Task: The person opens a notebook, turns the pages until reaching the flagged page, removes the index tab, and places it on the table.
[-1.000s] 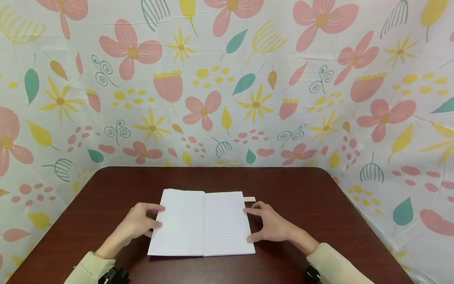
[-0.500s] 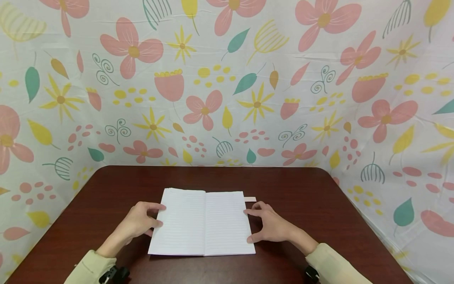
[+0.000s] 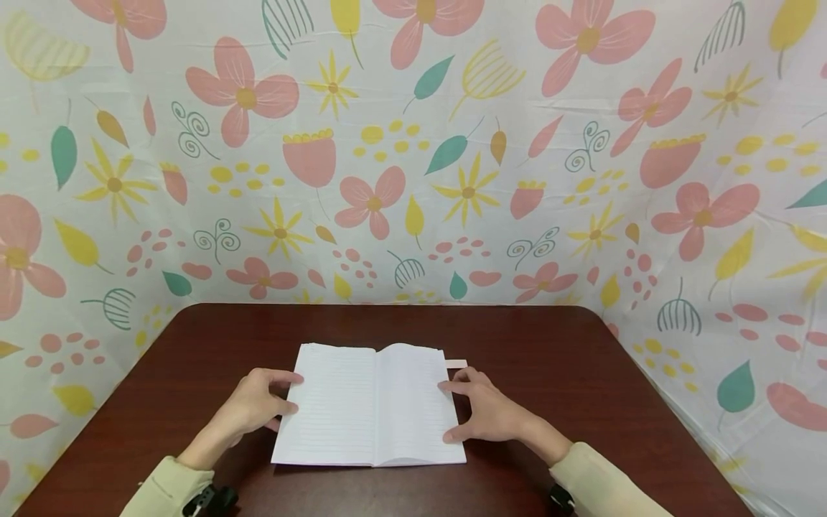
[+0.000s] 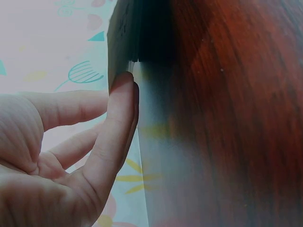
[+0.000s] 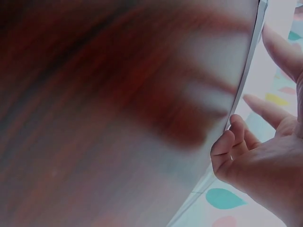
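An open notebook (image 3: 336, 409) with blank ruled pages lies on the dark table in the head view. At its left edge my left hand (image 3: 248, 406) grips it, thumb and index finger on the page. The left wrist view shows other fingers (image 4: 116, 123) of that hand against the notebook's underside. On the right side, the thumb and index fingertip of my right hand (image 3: 487, 409) press on the right page (image 3: 413, 409), which bows upward near the spine. Curled fingers (image 5: 225, 144) sit right at the notebook's edge (image 5: 246, 71) in the right wrist view.
A pale strip (image 3: 456, 364) sticks out from the notebook's upper right side. The brown wooden table (image 3: 388, 323) has rounded far corners. Flower-patterned cloth (image 3: 413, 179) stands behind it and along both sides.
My right hand's fingertips have shifted slightly left over the page, and the right page, flat before, now bulges up beside the spine. My left hand keeps its hold.
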Demonstrator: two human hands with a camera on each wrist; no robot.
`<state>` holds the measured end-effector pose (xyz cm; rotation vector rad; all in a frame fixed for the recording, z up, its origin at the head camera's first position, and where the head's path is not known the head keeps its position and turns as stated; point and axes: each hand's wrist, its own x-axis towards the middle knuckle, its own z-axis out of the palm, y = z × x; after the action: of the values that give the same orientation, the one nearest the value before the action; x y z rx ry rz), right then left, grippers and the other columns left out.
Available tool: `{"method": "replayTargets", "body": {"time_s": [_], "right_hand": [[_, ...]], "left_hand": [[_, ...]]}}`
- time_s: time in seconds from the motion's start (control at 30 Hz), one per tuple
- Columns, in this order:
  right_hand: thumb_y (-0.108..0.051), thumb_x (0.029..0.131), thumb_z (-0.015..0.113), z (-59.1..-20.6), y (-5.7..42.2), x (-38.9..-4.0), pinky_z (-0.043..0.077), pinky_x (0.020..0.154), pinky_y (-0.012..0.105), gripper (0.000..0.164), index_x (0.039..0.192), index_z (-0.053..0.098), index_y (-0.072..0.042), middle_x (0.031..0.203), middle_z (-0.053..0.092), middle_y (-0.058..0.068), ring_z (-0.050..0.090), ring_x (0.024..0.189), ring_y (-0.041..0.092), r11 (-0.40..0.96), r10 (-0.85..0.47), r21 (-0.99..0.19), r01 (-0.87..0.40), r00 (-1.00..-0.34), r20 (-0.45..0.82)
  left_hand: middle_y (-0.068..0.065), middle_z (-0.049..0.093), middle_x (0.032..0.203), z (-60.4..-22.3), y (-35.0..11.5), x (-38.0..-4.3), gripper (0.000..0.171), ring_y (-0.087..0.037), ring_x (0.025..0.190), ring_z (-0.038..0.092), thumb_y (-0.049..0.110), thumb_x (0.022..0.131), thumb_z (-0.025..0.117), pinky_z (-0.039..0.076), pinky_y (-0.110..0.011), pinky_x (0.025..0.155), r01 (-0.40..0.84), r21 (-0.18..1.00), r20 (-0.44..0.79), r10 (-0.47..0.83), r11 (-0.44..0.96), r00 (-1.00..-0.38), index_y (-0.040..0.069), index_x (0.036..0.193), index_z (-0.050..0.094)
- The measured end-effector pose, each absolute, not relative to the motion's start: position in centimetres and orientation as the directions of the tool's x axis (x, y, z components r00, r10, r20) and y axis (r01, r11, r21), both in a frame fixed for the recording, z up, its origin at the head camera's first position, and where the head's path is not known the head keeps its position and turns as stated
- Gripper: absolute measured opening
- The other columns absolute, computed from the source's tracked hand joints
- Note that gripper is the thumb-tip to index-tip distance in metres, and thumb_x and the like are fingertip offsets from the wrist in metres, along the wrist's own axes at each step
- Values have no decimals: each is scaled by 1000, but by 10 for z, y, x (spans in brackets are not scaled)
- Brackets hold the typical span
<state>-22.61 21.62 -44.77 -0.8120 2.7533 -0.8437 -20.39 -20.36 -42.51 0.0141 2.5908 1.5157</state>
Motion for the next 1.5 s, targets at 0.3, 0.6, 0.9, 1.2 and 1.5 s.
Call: {"method": "replayTargets", "body": {"time_s": [0.3, 0.6, 0.9, 1.2, 1.5], "right_hand": [[-42, 78, 94, -448, 207, -227, 48, 94, 51, 84, 145, 62, -3, 137, 49, 17, 44, 124, 34, 688, -551, -542, -484, -833, 45], [-41, 77, 95, -447, 195, -228, 48, 94, 45, 85, 147, 62, -5, 135, 48, 12, 43, 121, 29, 687, -558, -525, -502, -828, 61], [-44, 76, 95, -446, 181, -231, 46, 101, 57, 87, 146, 61, -5, 136, 52, 16, 46, 126, 37, 682, -574, -501, -533, -815, 86], [-42, 74, 96, -447, 172, -237, 40, 108, 63, 90, 146, 60, -2, 140, 56, 23, 47, 131, 44, 649, -573, -531, -544, -809, 127], [-38, 75, 97, -447, 163, -238, 36, 111, 59, 89, 146, 59, -1, 142, 60, 20, 52, 134, 38, 603, -582, -580, -548, -799, 150]], "left_hand": [[-24, 63, 123, -425, -204, -204, 46, -27, 73, 72, -10, 83, 81, 63, -43, 59, -62, 870, -115, 79, 488, -990, -4, 127, 71], [-24, 63, 123, -427, -205, -205, 46, -27, 73, 72, -10, 83, 81, 63, -43, 58, -67, 868, -117, 70, 492, -991, -4, 127, 71], [-25, 63, 125, -427, -204, -206, 46, -27, 73, 72, -9, 83, 82, 63, -43, 58, -63, 869, -112, 72, 490, -991, -4, 128, 71], [-25, 63, 125, -426, -204, -206, 46, -27, 72, 72, -9, 83, 82, 63, -43, 58, -69, 869, -116, 67, 491, -991, -3, 127, 71], [-24, 63, 123, -426, -204, -206, 46, -27, 72, 72, -10, 83, 82, 63, -43, 58, -71, 868, -120, 68, 492, -990, -4, 127, 71]]}}
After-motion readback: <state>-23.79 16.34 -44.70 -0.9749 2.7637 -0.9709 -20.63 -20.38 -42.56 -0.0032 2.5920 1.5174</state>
